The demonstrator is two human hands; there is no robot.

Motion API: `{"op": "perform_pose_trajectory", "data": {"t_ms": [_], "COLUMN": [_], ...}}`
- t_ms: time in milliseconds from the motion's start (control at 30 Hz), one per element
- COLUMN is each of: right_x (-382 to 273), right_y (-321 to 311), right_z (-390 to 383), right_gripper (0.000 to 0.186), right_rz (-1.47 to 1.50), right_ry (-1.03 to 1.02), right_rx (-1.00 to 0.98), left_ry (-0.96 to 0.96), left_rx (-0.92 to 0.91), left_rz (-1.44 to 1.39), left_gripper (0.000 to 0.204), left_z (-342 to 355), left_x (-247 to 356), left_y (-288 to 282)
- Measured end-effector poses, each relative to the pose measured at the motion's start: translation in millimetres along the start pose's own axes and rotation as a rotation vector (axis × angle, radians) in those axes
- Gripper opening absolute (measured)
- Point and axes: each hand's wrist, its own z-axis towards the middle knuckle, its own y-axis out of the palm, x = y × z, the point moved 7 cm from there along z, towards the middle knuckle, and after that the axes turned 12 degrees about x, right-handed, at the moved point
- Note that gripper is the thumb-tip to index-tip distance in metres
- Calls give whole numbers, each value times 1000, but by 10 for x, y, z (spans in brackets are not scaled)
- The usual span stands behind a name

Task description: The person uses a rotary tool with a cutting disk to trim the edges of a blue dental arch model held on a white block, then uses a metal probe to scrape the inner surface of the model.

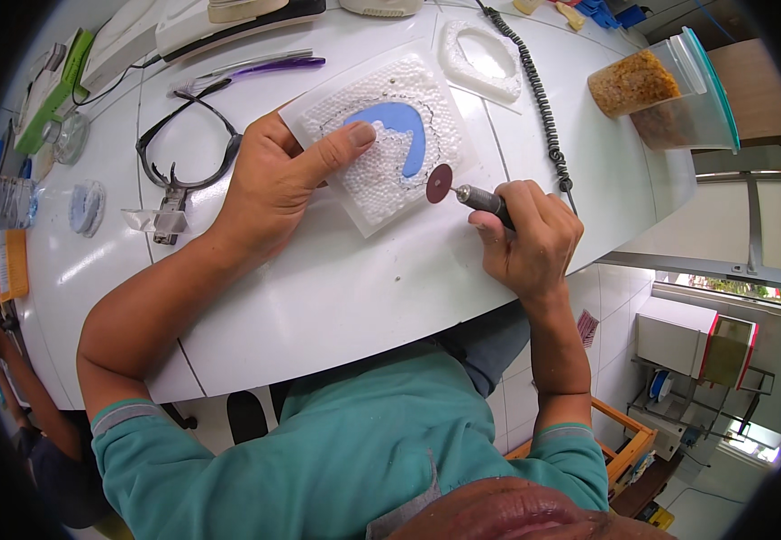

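My left hand (287,175) grips a square white sheet (377,202) by its left side, thumb on top and fingers underneath. The sheet's middle is bumpy, and a horseshoe-shaped blue piece (416,135) shows there, partly behind my thumb. A dark line is drawn round the blue arch. In my right hand (539,234), a rotary handpiece (487,203) is pinched between thumb and fingers. Its dark red cutting disc (440,184) stands close to the sheet's lower right edge; whether they touch I cannot tell.
Black-framed magnifier glasses (171,202) lie left of my left hand. A cut-out white sheet (452,58) and a coiled black cord (539,99) lie beyond the work. Clear containers with orange-brown grains (633,85) stand at the far right. At left, another person's arm (39,391) shows.
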Motion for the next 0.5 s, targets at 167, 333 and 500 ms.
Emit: {"op": "perform_pose_trajectory", "data": {"t_ms": [167, 333, 500], "right_x": [1, -2, -4], "right_y": [9, 6, 9], "right_z": [-6, 0, -4], "right_gripper": [59, 59, 59], "right_rz": [2, -1, 0], "right_ry": [7, 2, 1], "right_rx": [1, 0, 2], "left_ry": [-6, -8, -8], "left_rx": [6, 3, 3], "left_rz": [5, 0, 11], "left_gripper": [36, 36, 37], "left_z": [7, 8, -1], "left_x": [-11, -11, -1], "left_y": [-9, -2, 2]}}
